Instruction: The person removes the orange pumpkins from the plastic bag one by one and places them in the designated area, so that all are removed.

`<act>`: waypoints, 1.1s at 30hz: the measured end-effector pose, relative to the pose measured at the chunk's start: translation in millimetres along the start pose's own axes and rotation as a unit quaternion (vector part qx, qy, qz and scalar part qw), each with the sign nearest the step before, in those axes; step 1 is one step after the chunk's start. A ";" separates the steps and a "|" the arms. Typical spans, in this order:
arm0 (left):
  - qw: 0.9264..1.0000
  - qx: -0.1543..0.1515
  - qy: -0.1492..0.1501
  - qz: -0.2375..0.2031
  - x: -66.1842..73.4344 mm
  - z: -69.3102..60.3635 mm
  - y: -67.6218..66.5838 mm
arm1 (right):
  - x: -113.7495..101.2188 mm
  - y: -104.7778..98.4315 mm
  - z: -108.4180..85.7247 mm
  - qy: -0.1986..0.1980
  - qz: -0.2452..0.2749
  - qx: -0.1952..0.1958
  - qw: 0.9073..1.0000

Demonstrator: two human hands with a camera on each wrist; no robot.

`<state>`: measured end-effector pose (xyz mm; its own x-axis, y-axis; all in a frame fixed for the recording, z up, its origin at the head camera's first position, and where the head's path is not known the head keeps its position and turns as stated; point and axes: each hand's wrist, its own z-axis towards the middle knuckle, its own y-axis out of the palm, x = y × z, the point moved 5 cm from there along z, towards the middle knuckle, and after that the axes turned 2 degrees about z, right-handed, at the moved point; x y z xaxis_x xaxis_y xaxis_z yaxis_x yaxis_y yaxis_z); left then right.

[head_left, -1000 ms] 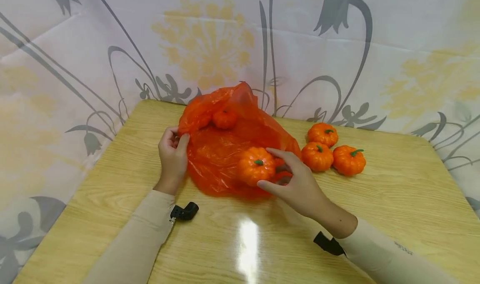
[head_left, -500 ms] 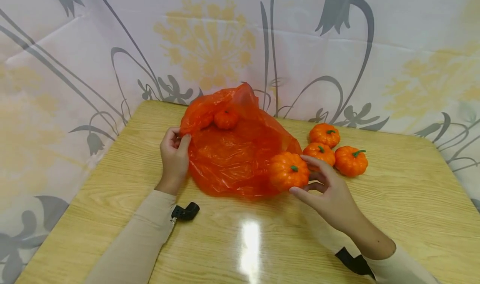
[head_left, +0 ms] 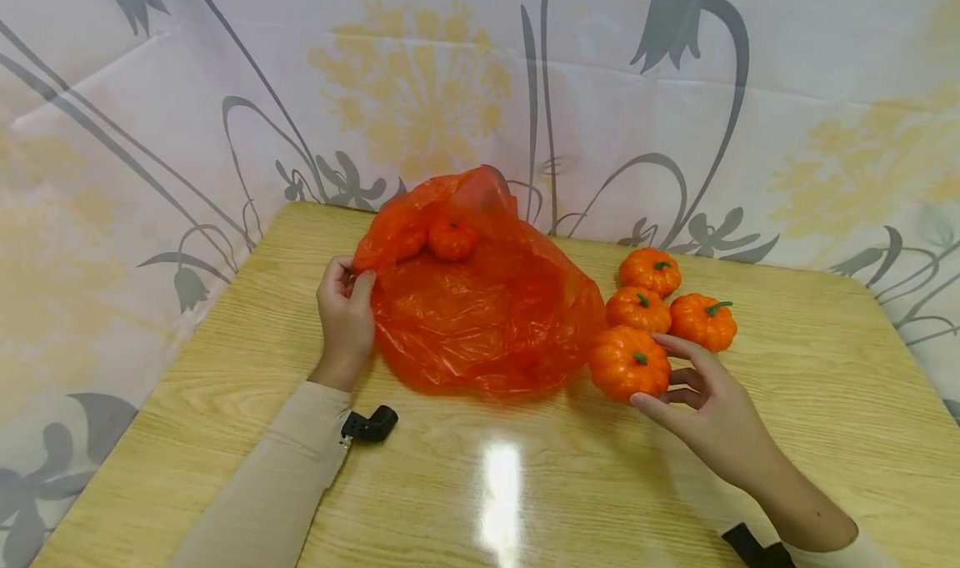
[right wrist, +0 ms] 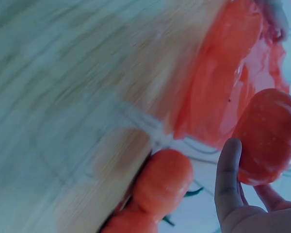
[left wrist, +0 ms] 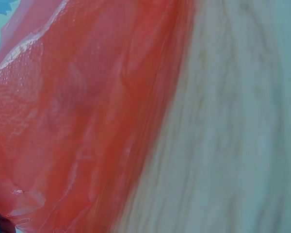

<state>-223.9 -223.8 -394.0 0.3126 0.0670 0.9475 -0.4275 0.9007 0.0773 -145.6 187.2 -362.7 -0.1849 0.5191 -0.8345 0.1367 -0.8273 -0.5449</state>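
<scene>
An orange plastic bag (head_left: 480,326) lies spread on the table with its mouth toward me. My left hand (head_left: 347,322) pinches the bag's left edge between thumb and fingers; in the left wrist view the bag (left wrist: 87,111) fills the left side. Two small pumpkins show in the back of the bag, the clearer pumpkin (head_left: 452,240) beside one seen through the film. My right hand (head_left: 712,409) grips a ribbed orange pumpkin (head_left: 628,364) with a green stem, just right of the bag. In the right wrist view this pumpkin (right wrist: 267,138) sits between thumb and fingers.
Right of the bag stand three more pumpkins: a rear pumpkin (head_left: 647,269), a middle pumpkin (head_left: 637,309) partly behind the held one, and a right pumpkin (head_left: 705,322). The wooden table (head_left: 420,485) ends at a flower-patterned cloth backdrop (head_left: 450,76).
My right hand has moved right and toward me with its pumpkin, from over the bag to beside the three pumpkins. The left hand has stayed almost still at the bag's edge.
</scene>
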 end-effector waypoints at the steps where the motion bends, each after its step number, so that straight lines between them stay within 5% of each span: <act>1: 1.000 0.002 -0.001 -0.004 0.0 0.2 -0.4 | 2.9 -2.7 -1.6 0.001 -0.004 0.002 1.000; 14: 0.987 0.060 -0.080 -0.122 -10.5 4.2 -9.5 | 47.7 -39.2 -9.9 0.081 -0.085 -0.004 0.993; 21: 0.989 0.069 -0.073 -0.108 -9.0 5.0 -9.4 | 63.0 -51.6 -10.6 0.100 -0.108 -0.010 0.989; 25: 0.998 0.051 -0.025 -0.035 2.6 4.7 -8.1 | 66.1 -53.8 -5.7 0.102 -0.108 -0.016 0.989; 28: 0.997 0.029 0.046 0.051 20.3 5.1 -7.5 | 67.9 -54.7 -1.2 0.107 -0.116 -0.026 0.987; 33: 0.968 -0.029 0.167 0.185 58.4 14.3 5.0 | 69.9 -55.9 5.2 0.111 -0.125 -0.041 0.985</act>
<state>-219.9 -221.5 -333.8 0.4082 0.5151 0.7537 -0.5173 0.8108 -0.2740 -171.2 268.7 -390.1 -0.0057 0.7461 -0.6658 0.1931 -0.6524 -0.7328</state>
